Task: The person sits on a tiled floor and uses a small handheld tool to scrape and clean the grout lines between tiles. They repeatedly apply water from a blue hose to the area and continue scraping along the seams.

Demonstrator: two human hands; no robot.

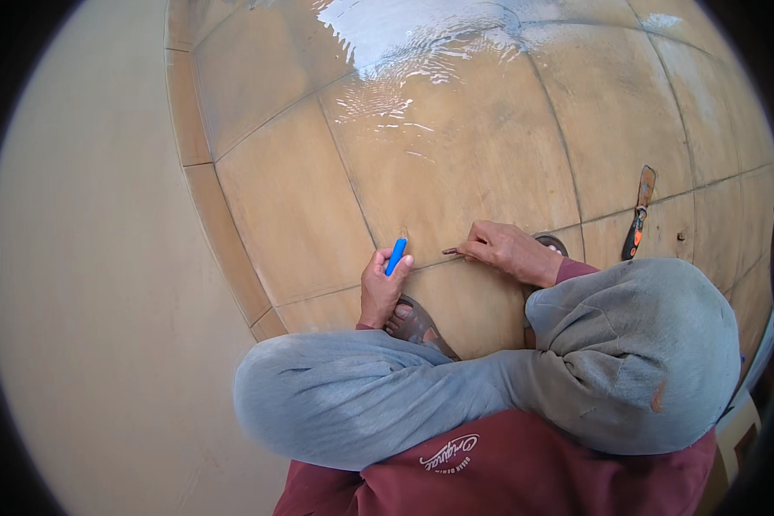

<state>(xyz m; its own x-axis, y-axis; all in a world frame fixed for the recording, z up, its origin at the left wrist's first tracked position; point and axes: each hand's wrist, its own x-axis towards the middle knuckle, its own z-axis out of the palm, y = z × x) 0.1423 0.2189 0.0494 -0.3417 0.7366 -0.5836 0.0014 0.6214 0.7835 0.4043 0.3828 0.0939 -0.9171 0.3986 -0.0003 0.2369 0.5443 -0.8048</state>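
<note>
My left hand (378, 288) is closed round a stubby blue-handled tool (396, 256), whose short, thin tip points away from me, just above the tiled floor (456, 181). What kind of tool it is, I cannot make out. To its right, my right hand (506, 249) is low over a joint between tiles, its fingers pinching a small, dark brown, stick-like piece (450, 251). Most of that piece is hidden by the fingers. Further right, apart from both hands, a scraper (638, 211) with a black and orange handle and a rusty blade lies on the tiles.
A plain pale wall (86, 258) rises on the left, edged by a tiled skirting (219, 215). Shiny water (413, 52) spreads over the far tiles. My sandalled foot (417, 325) is beside my left hand. A small dark bit (681, 236) lies right of the scraper.
</note>
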